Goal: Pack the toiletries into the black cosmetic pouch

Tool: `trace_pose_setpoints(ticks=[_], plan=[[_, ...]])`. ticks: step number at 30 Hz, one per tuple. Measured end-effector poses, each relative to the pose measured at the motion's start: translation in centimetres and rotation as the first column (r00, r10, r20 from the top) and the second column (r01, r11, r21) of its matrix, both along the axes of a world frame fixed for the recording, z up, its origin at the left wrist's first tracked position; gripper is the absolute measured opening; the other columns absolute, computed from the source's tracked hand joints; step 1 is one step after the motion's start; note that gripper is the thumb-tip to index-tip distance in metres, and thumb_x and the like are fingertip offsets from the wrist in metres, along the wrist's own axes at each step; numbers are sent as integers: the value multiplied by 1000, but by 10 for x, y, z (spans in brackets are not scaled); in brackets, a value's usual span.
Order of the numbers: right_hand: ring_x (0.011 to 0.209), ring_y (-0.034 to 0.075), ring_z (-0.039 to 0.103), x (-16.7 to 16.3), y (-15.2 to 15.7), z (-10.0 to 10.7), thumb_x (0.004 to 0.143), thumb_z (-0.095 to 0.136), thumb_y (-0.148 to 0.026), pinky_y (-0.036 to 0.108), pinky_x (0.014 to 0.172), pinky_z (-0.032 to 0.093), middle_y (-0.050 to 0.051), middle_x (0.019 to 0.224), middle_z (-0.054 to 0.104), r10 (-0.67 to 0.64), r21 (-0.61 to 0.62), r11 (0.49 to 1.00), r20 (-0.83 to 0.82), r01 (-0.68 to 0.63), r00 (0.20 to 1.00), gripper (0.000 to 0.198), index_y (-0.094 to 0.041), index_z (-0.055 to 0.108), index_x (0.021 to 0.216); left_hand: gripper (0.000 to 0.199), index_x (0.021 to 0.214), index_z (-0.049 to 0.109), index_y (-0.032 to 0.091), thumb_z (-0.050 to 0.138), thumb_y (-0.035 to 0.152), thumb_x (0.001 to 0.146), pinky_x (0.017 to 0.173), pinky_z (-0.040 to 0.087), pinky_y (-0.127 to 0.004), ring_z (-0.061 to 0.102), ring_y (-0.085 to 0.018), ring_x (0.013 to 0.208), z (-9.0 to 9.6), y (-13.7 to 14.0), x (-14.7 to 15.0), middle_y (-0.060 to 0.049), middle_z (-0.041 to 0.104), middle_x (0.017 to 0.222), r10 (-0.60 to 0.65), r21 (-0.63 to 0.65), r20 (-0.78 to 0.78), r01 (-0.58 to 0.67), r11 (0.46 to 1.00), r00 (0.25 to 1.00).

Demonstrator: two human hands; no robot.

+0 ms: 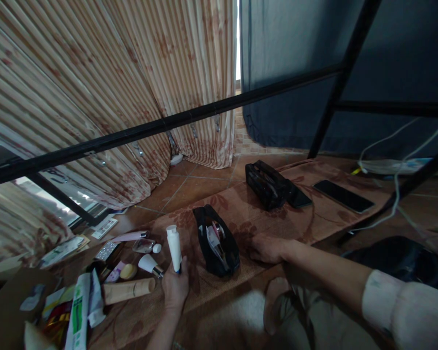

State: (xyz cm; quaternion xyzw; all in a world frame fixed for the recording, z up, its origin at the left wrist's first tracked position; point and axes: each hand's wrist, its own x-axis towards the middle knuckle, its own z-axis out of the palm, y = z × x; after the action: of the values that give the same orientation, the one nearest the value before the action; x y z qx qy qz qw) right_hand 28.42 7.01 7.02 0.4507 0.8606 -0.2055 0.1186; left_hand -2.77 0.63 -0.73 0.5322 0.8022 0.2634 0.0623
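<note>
Left hand (175, 288): fingers closed around the lower end of a white tube (173, 248), which points away from the person, its far end leaning slightly left. Tube is over the patterned cloth (190, 296), left of an open black pouch (205, 250); a strip of bare cloth separates the two.

Pouch mouth gapes lengthwise, rims apart, small items (214, 238) showing between them. Its near end sits close to the cloth's near edge, which runs slantwise, lower at left.

Right hand (268, 248): down on the cloth just right of the pouch, near that same edge. Its fingers are in shadow and blurred; cannot tell whether spread or pressed together.

Left side is tight. A white item with a silver end (148, 264) lies just beside the left hand; beyond it, a clear bottle (143, 246), a peach tube (129, 290) and a green-and-white tube (78, 308) among crowded small goods.

More room right of centre: bare cloth extends from the open pouch to a second black pouch (257, 183) near the far edge. A dark flat object (300, 195) adjoins that one; a phone (343, 195) lies farther right. Black rail (204, 113) crosses the view beyond the cloth.
</note>
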Motion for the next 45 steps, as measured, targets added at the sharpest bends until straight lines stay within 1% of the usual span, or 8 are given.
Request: trace_pose_setpoints(ticks=[5,9,15,21,27,32,37,45], plan=[[90,26,69,0,1,-2,83,52,-29,27,68,45,17,98,73,14,-8,1000,-24,-14,1000,33,-12,73,103,39,80,68,15,46,46,87,57,40,-27,68,-26,71,1,-1,0,-13,69,68,-23,-9,-8,23,1000,1000],[87,26,70,0,1,-1,83,52,-29,27,67,46,17,96,74,11,-12,1000,-13,-11,1000,33,-12,74,100,35,79,66,16,46,43,88,55,38,-26,67,-24,69,2,-2,0,-10,66,64,-37,14,-5,37,999,999],[90,25,70,0,0,1,82,54,-27,27,72,46,16,100,74,-10,-16,1000,-44,9,999,33,-14,72,106,30,77,63,17,47,40,87,56,37,-26,64,-22,64,3,-2,0,-9,65,64,-29,52,-36,31,998,999],[90,26,70,0,-1,3,82,54,-28,26,70,46,17,98,74,-6,-11,1000,-23,5,1000,32,-13,73,104,27,83,65,15,49,36,86,57,39,-26,65,-22,68,1,-1,-1,-9,67,68,-47,48,-6,48,998,999],[86,25,70,0,-2,5,83,50,-27,26,64,45,18,94,74,14,-5,1000,-12,-14,1000,33,-11,74,98,28,98,64,14,49,34,86,63,43,-27,67,-23,75,0,-1,-1,-11,71,81,-43,96,16,41,995,999],[91,27,69,1,0,0,82,52,-28,27,68,45,17,100,73,17,1,1000,-32,-17,999,35,-12,72,106,28,99,65,15,49,34,86,63,44,-27,67,-23,76,1,-1,-1,-11,71,80,-42,70,12,41,997,999],[89,28,70,1,1,-2,82,51,-28,29,67,45,18,97,74,21,5,1000,-30,-21,999,34,-12,72,102,27,98,66,15,50,33,85,63,44,-28,67,-24,76,-1,-1,-3,-10,71,78,-53,61,25,51,997,998],[91,27,70,0,1,-2,82,53,-28,28,70,46,17,99,74,5,5,1000,-31,-5,1000,33,-13,72,106,27,95,67,15,50,34,85,65,44,-28,68,-24,78,-1,-1,-2,-11,70,79,-52,65,17,51,997,999]])
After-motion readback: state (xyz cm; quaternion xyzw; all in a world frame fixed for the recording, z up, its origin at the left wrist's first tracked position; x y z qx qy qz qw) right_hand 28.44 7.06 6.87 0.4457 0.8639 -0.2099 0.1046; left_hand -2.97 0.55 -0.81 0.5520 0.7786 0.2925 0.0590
